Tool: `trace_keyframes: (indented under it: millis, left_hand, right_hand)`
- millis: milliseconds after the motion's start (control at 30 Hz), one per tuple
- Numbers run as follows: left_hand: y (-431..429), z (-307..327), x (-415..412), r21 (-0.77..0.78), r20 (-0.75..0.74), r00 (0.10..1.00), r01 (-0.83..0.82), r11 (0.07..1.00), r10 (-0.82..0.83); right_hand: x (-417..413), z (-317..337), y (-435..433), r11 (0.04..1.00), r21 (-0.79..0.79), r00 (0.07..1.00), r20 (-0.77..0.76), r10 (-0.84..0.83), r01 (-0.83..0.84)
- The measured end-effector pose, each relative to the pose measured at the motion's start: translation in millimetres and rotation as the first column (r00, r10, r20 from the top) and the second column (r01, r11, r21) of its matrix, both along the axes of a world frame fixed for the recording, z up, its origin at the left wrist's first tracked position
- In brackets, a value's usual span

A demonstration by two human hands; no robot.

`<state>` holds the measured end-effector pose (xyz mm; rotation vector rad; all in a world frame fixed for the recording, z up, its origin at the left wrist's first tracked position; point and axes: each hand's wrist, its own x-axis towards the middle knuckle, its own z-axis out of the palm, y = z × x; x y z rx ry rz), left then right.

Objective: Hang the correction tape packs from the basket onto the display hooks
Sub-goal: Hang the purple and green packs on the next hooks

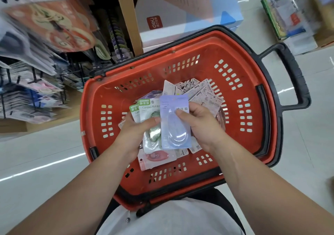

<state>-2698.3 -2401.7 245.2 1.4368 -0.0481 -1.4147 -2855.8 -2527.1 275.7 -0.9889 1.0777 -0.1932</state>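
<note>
Clearly legible, "Campus" is printed on the green-topped packs gripped in the left hand, thumb across their fronts, and "deli" shows on a white and blue box beyond the red basket. The right hand pinches a lilac pack, thumb on its clear blister; its print is too blurred to read. More packs lie heaped in the basket beneath both hands. Display hooks at left are smeared by motion.
</note>
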Motion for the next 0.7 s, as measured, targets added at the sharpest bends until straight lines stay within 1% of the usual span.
trace_keyframes:
  millis: [67,167,267,367,433,467,500,533,567,600,633,700]
  left_hand:
    - [-2.8,2.1,-3.0,-0.024,-0.029,1.0,-0.001,1.0,0.0]
    - [-6.0,3.3,-5.1,-0.023,-0.028,1.0,0.003,1.0,-0.003]
    - [-6.0,0.3,-5.3,-0.018,-0.047,0.999,-0.001,1.0,0.0]
    - [-6.1,-5.0,-3.5,-0.001,-0.052,0.998,-0.026,1.0,0.025]
    - [-8.0,-9.8,-1.4,0.045,-0.032,0.998,-0.06,0.997,0.061]
    - [-9.5,-12.4,0.4,0.078,-0.01,0.996,-0.089,0.993,0.09]
    - [-11.2,-14.0,2.6,0.108,0.015,0.993,-0.114,0.988,0.113]
    - [-13.0,-14.7,4.6,0.128,0.043,0.99,-0.136,0.982,0.132]
    - [-14.2,-16.0,7.0,0.143,0.07,0.987,-0.15,0.978,0.142]
    - [-15.1,-16.8,9.2,0.159,0.093,0.986,-0.152,0.975,0.139]
    - [-15.0,-17.8,11.6,0.171,0.113,0.985,-0.149,0.974,0.131]
    - [-12.5,-20.5,16.1,0.17,0.131,0.983,-0.148,0.974,0.126]
  right_hand:
    - [5.6,-0.8,3.3,1.0,-0.027,1.0,-0.001,-0.006,0.006]
    - [12.1,-4.1,5.6,0.999,-0.041,1.0,0.03,-0.009,0.01]
    - [16.3,-6.3,5.3,1.0,-0.001,0.999,0.024,-0.027,0.027]
    - [17.6,-10.7,0.7,0.998,0.057,0.998,-0.062,-0.001,0.004]
    - [15.4,-24.5,-8.3,0.998,0.033,0.98,-0.19,-0.052,0.06]
    - [12.9,-34.0,-15.5,0.996,-0.034,0.948,-0.305,-0.09,0.083]
    - [8.6,-45.3,-24.6,0.99,-0.132,0.883,-0.457,-0.105,0.049]
    - [2.5,-56.3,-34.1,0.977,-0.209,0.781,-0.618,-0.091,-0.052]
    - [-3.9,-66.6,-42.6,0.96,-0.229,0.664,-0.745,-0.066,-0.162]
    - [-9.0,-76.0,-49.1,0.948,-0.216,0.572,-0.819,-0.044,-0.235]
    - [-12.2,-84.2,-53.9,0.943,-0.193,0.517,-0.855,-0.027,-0.271]
    - [-13.4,-97.0,-58.7,0.935,-0.156,0.457,-0.89,0.007,-0.318]
